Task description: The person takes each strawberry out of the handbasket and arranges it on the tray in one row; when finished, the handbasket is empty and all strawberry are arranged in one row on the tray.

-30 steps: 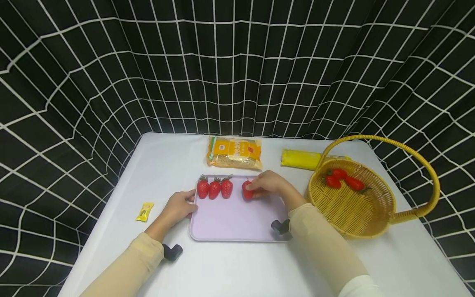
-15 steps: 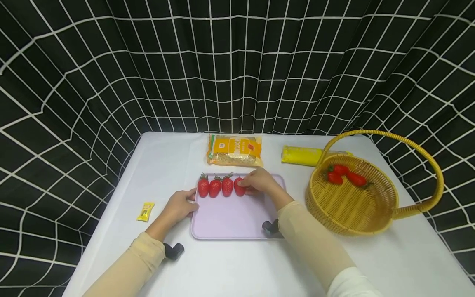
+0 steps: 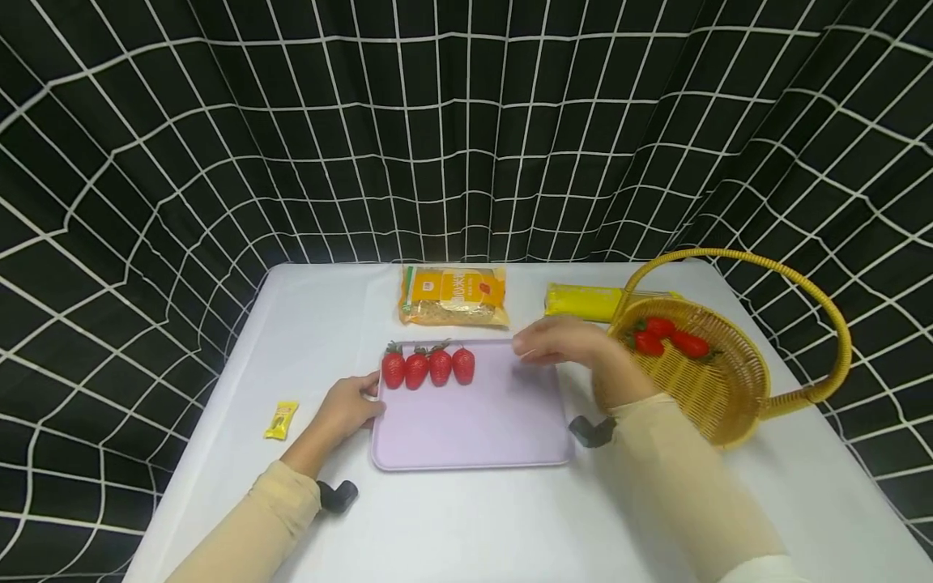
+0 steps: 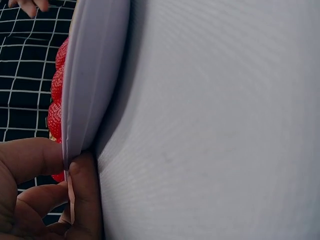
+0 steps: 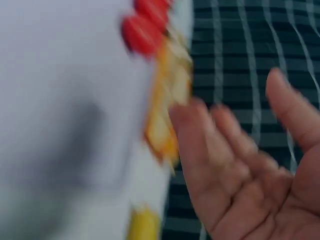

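A row of several red strawberries lies along the far left part of a pale lilac tray. My left hand pinches the tray's left edge between thumb and fingers, as the left wrist view also shows on the tray rim. Over the tray's far right corner hovers my right hand, holding nothing; its fingers are spread in the right wrist view, which is blurred. Three red strawberries sit in a yellow wicker basket on the right, partly hidden by the right forearm.
Behind the tray lies an orange food packet. A yellow packet rests behind the basket, whose tall handle arches up on the right. A small yellow wrapped piece is at the left on the white table.
My right hand set a strawberry at the right end of the row, let it go and moved right toward the basket. The left hand stayed on the tray edge.
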Demonstrator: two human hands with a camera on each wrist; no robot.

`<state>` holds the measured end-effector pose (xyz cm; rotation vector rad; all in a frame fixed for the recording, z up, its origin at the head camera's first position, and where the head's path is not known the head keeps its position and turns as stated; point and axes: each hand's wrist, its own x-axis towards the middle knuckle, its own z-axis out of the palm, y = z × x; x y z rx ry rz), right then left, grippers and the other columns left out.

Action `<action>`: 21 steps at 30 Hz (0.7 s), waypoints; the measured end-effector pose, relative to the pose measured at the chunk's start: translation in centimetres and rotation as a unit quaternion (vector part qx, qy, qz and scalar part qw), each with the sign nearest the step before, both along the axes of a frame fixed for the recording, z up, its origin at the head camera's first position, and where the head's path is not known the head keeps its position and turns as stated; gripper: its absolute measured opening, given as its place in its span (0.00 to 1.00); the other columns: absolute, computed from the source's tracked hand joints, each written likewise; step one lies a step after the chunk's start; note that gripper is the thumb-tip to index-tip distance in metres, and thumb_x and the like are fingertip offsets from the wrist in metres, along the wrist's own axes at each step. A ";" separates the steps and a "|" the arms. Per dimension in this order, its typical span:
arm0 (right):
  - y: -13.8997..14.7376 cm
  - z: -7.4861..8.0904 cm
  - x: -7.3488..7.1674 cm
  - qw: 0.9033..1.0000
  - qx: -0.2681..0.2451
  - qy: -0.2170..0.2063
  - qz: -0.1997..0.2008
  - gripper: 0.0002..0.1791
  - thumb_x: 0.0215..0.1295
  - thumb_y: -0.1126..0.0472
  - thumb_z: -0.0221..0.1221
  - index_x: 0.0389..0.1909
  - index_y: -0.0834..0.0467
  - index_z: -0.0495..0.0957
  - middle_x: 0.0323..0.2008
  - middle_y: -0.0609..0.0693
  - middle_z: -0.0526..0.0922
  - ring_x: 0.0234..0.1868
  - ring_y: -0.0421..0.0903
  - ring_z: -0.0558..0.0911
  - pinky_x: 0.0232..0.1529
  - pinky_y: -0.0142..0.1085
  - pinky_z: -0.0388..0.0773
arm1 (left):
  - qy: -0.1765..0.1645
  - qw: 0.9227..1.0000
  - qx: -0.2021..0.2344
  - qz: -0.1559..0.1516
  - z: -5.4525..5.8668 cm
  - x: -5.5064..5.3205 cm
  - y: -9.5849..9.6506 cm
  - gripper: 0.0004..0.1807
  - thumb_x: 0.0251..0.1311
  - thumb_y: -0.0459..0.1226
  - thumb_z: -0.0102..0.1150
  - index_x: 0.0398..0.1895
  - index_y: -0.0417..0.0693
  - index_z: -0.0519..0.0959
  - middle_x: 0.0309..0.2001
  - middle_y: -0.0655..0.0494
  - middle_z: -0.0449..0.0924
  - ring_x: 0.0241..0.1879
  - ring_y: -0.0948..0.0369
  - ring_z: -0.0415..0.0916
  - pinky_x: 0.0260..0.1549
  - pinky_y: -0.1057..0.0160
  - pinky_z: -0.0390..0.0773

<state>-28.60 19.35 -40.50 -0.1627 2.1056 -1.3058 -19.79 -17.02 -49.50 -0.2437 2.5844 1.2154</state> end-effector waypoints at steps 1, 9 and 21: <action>1.8 0.7 0.0 1.000 -0.026 -0.013 0.006 0.29 0.66 0.54 0.62 0.60 0.71 0.73 0.54 0.63 0.80 0.54 0.58 0.80 0.59 0.50 0.74 | 0.000 1.000 0.001 0.000 0.0 0.0 0.0 0.37 0.55 0.33 0.64 0.71 0.41 0.66 0.43 0.48 0.75 0.28 0.61 0.79 0.27 0.66 0.82; 15.9 2.3 -0.5 0.989 -0.112 -0.083 -0.057 0.18 0.76 0.60 0.49 0.57 0.67 0.75 0.56 0.65 0.78 0.58 0.58 0.78 0.61 0.47 0.72 | 0.003 1.000 0.008 0.000 -0.1 -0.2 -0.1 0.37 0.55 0.32 0.63 0.71 0.41 0.65 0.44 0.48 0.75 0.29 0.61 0.79 0.28 0.65 0.83; 21.5 -2.5 -2.0 0.977 -0.071 -0.067 -0.188 0.08 0.73 0.66 0.50 0.41 0.61 0.78 0.36 0.44 0.82 0.41 0.40 0.82 0.55 0.39 0.78 | 0.008 1.000 0.007 -0.004 -0.3 0.0 0.1 0.37 0.54 0.31 0.64 0.70 0.40 0.66 0.44 0.48 0.75 0.28 0.61 0.78 0.27 0.65 0.83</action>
